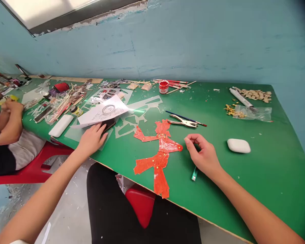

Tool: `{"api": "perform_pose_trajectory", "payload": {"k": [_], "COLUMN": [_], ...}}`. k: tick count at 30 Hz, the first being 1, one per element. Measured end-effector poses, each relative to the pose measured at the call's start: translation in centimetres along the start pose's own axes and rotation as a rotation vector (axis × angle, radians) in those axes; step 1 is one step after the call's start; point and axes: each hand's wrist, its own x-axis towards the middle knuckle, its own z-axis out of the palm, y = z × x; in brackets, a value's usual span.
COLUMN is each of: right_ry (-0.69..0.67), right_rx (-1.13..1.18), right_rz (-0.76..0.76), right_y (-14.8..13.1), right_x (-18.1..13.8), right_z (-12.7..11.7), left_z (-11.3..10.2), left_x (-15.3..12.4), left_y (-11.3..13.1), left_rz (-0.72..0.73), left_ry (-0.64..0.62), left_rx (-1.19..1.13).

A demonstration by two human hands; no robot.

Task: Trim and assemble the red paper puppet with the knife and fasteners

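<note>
One flat jointed figure [169,145] of shiny orange-red pieces lay on the green desk [282,189], in the middle of the scene, its upper end toward the far side and its lower end at the near edge. We saw small brass fasteners [157,167] at its joints, and one also at the rounded tip on the right, beyond which no other red piece showed.

The right hand [205,154] was just to the right of this tip, apart from it. Its fingers were curled, with the thumb close to the index finger, and we could not tell whether some tiny thing was between them. The left hand [93,139] lay farther left; its fingers were loosely spread against a dark phone [108,124], partly under a printed paper [101,112], without closing around it.

By our judgement, the step in hand was the joining or checking of the joints, and it seemed well advanced, since the visible pieces were already connected. The next move, we supposed, called for a fine pinch at the right tip, with the left hand keeping the thin figure flat. If another hole was necessary, the hole punch [184,121] lay near the figure's upper end, beside a blue brush [178,115], and loose fasteners [232,111] were farther right. Close to the right hand, a green cutter [194,174] asked for some care.
</note>
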Motion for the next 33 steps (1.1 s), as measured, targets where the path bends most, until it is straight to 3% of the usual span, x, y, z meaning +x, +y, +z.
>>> {"api": "perform_pose_trajectory", "payload": {"k": [4,10,18,33], "right_ry": [-0.002,-0.001,-0.009,-0.032], "right_rx": [0.012,0.019,0.002,0.035], "right_rz": [-0.010,-0.021,0.002,0.026], "right_y": [0.1,0.1,-0.1,-0.4], "right_x": [0.0,-0.1,-0.2,-0.2], "right_z": [0.0,0.0,0.0,-0.1], "left_z": [1.1,1.0,2.2,2.2], "left_x": [1.7,3.8,3.5,3.0], "left_y": [-1.5,-3.1,-3.5,-3.5], "left_rz": [-0.003,0.033,0.001,0.016], "left_ry": [-0.060,-0.111,-0.036,-0.015], "left_rx": [0.017,-0.016,-0.067,-0.067]}}
